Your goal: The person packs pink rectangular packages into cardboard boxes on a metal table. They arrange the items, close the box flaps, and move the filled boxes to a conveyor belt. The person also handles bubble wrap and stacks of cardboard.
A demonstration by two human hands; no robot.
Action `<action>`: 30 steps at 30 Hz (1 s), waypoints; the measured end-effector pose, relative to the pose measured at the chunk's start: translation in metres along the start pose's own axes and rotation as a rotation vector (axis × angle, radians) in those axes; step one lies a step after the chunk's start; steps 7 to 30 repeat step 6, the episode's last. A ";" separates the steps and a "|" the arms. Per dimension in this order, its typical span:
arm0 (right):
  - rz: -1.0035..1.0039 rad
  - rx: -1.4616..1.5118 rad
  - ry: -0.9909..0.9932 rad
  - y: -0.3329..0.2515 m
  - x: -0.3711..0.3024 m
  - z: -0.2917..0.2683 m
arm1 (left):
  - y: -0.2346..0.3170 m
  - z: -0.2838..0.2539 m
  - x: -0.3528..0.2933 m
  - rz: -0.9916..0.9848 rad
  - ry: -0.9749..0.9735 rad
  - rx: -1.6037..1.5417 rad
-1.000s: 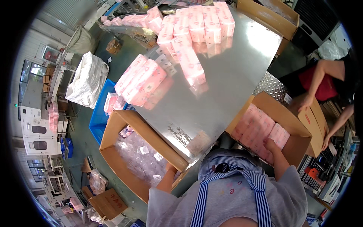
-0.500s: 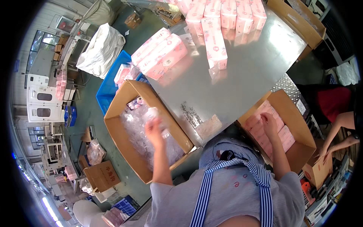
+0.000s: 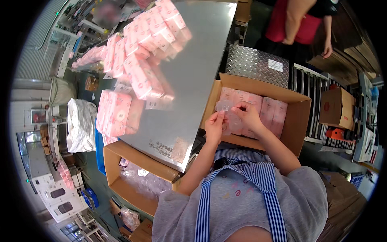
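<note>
My left hand [image 3: 214,126] and my right hand [image 3: 248,115] are close together over the open cardboard box [image 3: 297,128] on the right. Between them are thin clear plastic pieces [image 3: 224,105] with rounded outlines; fingers of both hands pinch them. Their exact kind is not plain, and some hang below the fingertips. Inside this box, pink-wrapped tissue packs [image 3: 267,111] stand in rows beneath my hands. To the left, another cardboard box [image 3: 114,158] holds a heap of similar clear plastic pieces [image 3: 147,182].
Many pink tissue packs [image 3: 139,74] lie along the far left of the metal table [image 3: 193,60]. A roller conveyor [image 3: 306,86] with a closed carton [image 3: 337,108] is on the right. At the upper right stands another person [image 3: 292,30]. A white sack [image 3: 82,125] sits left of the table.
My left hand has moved from the left box to the right box and meets my right hand there, with clear plastic pieces between them. The view has turned rightward.
</note>
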State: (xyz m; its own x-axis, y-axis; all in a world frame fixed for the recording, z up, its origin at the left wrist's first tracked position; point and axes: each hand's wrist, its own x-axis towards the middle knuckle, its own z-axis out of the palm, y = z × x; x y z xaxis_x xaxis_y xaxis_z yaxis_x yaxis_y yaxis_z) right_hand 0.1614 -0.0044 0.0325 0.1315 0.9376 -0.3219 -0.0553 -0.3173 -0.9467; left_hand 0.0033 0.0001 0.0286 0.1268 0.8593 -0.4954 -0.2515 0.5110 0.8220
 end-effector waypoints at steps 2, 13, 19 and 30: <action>0.020 0.029 0.013 0.003 -0.001 -0.027 | -0.003 0.009 0.002 -0.047 0.008 0.040; -0.140 -0.056 0.237 0.024 0.021 -0.068 | -0.009 0.016 0.002 -0.118 -0.047 0.031; -0.140 -0.056 0.237 0.024 0.021 -0.068 | -0.009 0.016 0.002 -0.118 -0.047 0.031; -0.140 -0.056 0.237 0.024 0.021 -0.068 | -0.009 0.016 0.002 -0.118 -0.047 0.031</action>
